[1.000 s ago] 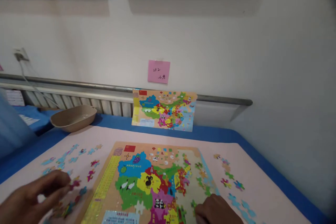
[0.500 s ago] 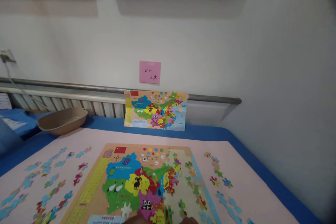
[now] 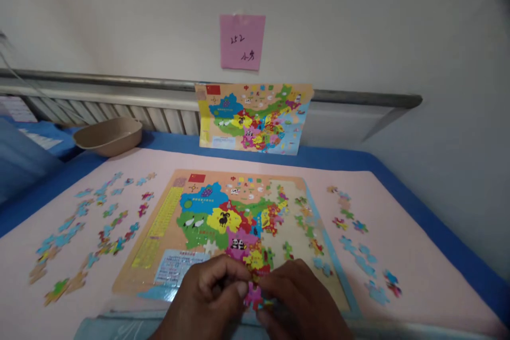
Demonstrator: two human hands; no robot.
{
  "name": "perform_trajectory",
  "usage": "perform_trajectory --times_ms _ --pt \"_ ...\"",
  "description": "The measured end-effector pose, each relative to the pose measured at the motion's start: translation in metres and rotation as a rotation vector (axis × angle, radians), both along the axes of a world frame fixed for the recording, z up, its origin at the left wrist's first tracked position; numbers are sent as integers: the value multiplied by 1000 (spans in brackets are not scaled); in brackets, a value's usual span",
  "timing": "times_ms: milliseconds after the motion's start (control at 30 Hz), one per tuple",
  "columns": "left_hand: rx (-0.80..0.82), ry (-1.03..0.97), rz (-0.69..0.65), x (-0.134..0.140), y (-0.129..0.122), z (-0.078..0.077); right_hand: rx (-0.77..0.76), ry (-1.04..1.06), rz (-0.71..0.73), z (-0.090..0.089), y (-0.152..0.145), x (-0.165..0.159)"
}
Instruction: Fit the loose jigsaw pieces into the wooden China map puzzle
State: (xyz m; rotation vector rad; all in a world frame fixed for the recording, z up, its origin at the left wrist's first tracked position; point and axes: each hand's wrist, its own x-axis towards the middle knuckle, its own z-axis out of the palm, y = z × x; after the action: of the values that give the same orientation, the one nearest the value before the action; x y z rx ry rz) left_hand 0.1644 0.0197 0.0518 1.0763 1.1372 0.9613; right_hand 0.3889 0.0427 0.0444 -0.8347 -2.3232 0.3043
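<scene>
A map jigsaw puzzle [image 3: 167, 247] lies partly filled in on its board, its left part covered with pieces and its right part showing bare backing. At the board's lower edge, my left hand [image 3: 211, 292] pinches a pink puzzle piece [image 3: 254, 293] between thumb and index finger. My right hand [image 3: 297, 297] meets it from the other side, fingers closed on the same small cluster, where a blue-green bit also shows. The right fingertips are partly hidden. Several loose pieces [image 3: 314, 244] rest on the right part of the board.
Loose pieces [image 3: 67, 234] lie left of the board on the pink mat [image 3: 131, 170], and more pieces [image 3: 364, 263] lie to its right. Behind stand a printed reference map [image 3: 255, 119] and a tan bowl [image 3: 109, 137]. A metal rail [image 3: 358, 98] runs along the wall.
The view has tilted down and closer, so the puzzle and mat show more fully. Both hands, barely visible at the bottom edge before, are now in sight with the pink puzzle piece.
</scene>
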Motion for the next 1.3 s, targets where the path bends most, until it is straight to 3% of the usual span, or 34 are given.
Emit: perform_trajectory --times_ms 300,600,800,1200,1300 --pt "1 37 3 1 2 16 40 78 -45 9 -2 -10" --pt "43 48 17 0 1 13 -61 68 -75 14 -2 -15" --pt "57 78 36 1 0 18 -3 103 -63 15 -3 -15" --pt "150 280 60 2 0 26 96 101 -67 21 -4 -12" --pt "265 422 32 2 -3 23 131 81 -102 30 6 3"
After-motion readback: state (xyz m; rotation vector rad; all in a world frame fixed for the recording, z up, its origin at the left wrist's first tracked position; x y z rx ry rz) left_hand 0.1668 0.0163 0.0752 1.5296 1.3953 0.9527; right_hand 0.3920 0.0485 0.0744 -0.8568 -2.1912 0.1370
